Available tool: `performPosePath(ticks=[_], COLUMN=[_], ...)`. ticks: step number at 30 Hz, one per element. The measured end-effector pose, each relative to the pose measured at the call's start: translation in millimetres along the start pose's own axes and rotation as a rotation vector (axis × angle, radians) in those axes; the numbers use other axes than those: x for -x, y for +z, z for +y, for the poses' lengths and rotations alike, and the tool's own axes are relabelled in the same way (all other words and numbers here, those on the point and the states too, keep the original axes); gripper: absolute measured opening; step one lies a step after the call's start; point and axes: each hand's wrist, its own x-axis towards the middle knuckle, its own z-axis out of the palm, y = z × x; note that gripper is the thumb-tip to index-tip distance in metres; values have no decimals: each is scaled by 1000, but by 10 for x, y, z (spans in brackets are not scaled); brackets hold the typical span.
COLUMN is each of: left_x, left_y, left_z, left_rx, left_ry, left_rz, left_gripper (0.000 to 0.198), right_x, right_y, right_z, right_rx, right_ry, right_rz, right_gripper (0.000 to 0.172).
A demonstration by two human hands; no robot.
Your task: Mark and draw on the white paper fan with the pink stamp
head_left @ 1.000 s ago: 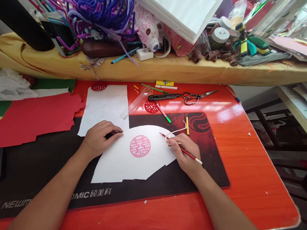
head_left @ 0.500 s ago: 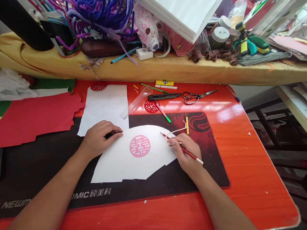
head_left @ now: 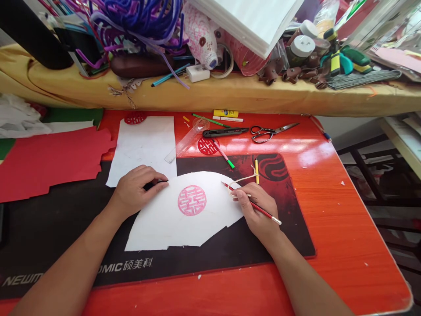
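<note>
A fan-shaped sheet of white paper [head_left: 158, 226] lies on the black desk mat [head_left: 79, 245], with a round pink character pattern [head_left: 192, 200] drawn near its middle. At its upper left edge, my left hand [head_left: 136, 188] pinches the paper between thumb and fingers. My right hand [head_left: 258, 206] is closed around a red and black pencil [head_left: 268, 213], its tip over the paper's upper right part. A pale string [head_left: 241, 179] loops by the pencil and runs to a short yellow pencil [head_left: 257, 171] on the mat.
Behind the fan paper lie a clear ruler [head_left: 184, 142], a black utility knife [head_left: 225, 132], scissors [head_left: 274, 131], a green-capped pen [head_left: 223, 154] and a yellow glue stick [head_left: 226, 113]. Red paper [head_left: 59, 162] and a white sheet [head_left: 144, 149] are at left. A cluttered shelf [head_left: 184, 98] runs along the back.
My right hand has shifted very slightly to the right with the pencil. My left hand and the paper have stayed in place.
</note>
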Motion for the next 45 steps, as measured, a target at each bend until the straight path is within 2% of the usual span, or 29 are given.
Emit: performPosePath(ticks=[15,20,31,45], left_x=[-8,-7,-6,-4], left_y=[-20,-10,-15,-11], left_z=[24,23,20,14], left_rx=[-11,-17,-8,-21], left_ry=[-23,-10,-9,-20], left_rz=[-25,-15,-17,-24], left_gripper=[29,29,27,29], right_x=[-28,-33,-29,-29], right_y=[-34,-41,-66,-85], right_z=[-33,-29,-10,-10], right_rx=[15,21,40,48], right_ry=[9,-5,50,66], right_rz=[30,39,39,59], right_gripper=[30,27,33,32])
